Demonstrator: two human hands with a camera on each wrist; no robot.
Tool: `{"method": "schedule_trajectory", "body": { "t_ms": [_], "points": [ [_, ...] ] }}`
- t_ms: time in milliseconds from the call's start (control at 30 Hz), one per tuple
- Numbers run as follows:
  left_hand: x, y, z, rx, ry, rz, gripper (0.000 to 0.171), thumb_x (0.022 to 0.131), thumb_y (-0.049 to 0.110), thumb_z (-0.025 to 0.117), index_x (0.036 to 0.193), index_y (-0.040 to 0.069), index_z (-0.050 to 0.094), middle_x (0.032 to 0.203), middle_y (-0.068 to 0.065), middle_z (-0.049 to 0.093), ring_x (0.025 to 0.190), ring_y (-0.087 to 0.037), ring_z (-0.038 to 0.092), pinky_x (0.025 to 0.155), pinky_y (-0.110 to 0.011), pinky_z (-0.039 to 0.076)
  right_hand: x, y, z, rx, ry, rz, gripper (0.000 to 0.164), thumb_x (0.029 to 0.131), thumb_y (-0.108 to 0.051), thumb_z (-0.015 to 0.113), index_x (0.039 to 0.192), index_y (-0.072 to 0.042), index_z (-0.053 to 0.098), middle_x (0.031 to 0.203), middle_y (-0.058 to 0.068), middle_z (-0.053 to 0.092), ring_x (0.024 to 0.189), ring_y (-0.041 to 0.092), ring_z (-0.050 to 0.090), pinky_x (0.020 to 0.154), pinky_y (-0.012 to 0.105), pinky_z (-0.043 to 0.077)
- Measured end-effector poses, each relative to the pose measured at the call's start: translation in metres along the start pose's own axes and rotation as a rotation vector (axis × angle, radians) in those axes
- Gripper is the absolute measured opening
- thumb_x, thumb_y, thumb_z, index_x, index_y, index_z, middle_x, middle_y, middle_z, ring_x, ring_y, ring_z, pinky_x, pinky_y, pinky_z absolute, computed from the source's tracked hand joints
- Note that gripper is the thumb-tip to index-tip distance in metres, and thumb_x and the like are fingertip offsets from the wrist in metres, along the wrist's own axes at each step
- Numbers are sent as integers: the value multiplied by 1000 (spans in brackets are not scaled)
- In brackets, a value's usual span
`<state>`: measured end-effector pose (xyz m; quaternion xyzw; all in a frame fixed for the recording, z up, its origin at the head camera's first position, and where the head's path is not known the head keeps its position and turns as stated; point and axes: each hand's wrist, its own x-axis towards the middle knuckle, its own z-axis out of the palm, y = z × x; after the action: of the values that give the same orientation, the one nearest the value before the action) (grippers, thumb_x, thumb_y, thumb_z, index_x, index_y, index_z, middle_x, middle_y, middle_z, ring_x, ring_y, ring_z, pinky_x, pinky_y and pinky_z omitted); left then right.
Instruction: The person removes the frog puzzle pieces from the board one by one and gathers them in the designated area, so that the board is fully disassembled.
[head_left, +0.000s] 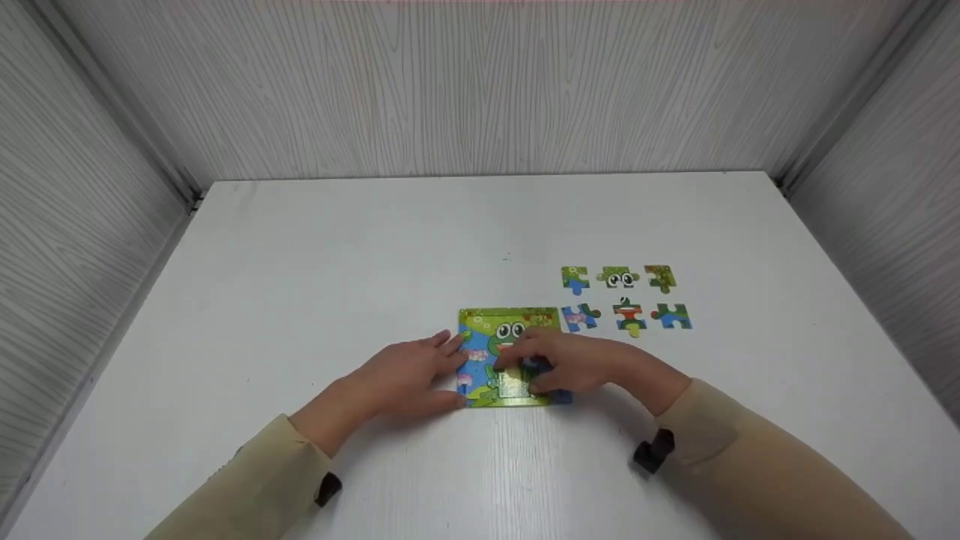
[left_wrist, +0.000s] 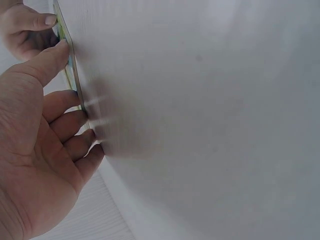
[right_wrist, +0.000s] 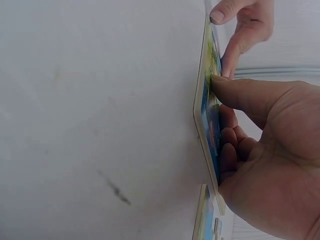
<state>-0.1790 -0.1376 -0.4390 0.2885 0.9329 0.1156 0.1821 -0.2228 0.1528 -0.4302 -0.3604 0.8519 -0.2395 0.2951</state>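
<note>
A frog jigsaw board (head_left: 484, 319) lies flat on the table in front of the person. My left hand (head_left: 420, 375) rests at its left edge, fingers extended and thumb at the lower left corner; in the left wrist view the fingertips (left_wrist: 82, 115) line the board's side. Over the board's right half is my right hand (head_left: 574, 364), its fingers bent. Its forefinger and thumb sit at opposite sides of a pale green puzzle piece (head_left: 514, 384) in the lower middle. In the right wrist view the thumb (right_wrist: 240, 92) presses down onto the board. The palm hides the board's right part.
Beyond the board to the right lie several loose pieces in two rows, among them an eye piece (head_left: 619, 279), a mouth piece (head_left: 628, 315) and a blue-green piece (head_left: 675, 316). Wood-grain panels (head_left: 480, 90) border the white table (head_left: 337, 262) at the back and sides.
</note>
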Motion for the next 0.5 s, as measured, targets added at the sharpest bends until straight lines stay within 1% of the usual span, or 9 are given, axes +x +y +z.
{"method": "schedule_trajectory", "body": {
  "t_ms": [167, 333, 500],
  "points": [
    [-1, 0, 0, 0, 3, 10, 74, 102, 52, 65, 163, 14, 44, 171, -6, 33, 160, -28, 27, 124, -51, 34, 3, 1, 1, 19, -1, -41, 47, 100, -6, 69, 142, -26, 65, 138, -3, 57, 130, 21, 49, 118, 48, 39],
    [-1, 0, 0, 5, 5, 13, 74, 103, 52, 64, 163, 14, 44, 171, -6, 34, 160, -28, 26, 124, -52, 34, 2, 4, 3, 56, 21, -60, 47, 100, -3, 69, 140, -27, 64, 137, -5, 58, 129, 20, 49, 117, 49, 40],
    [-1, 0, 0, 5, 10, 6, 74, 102, 53, 65, 163, 15, 44, 171, -5, 34, 160, -27, 26, 123, -52, 34, 2, 5, 3, 97, 40, -88, 47, 99, -2, 70, 140, -24, 65, 135, -5, 59, 124, 20, 52, 114, 47, 42]
  ]
}}
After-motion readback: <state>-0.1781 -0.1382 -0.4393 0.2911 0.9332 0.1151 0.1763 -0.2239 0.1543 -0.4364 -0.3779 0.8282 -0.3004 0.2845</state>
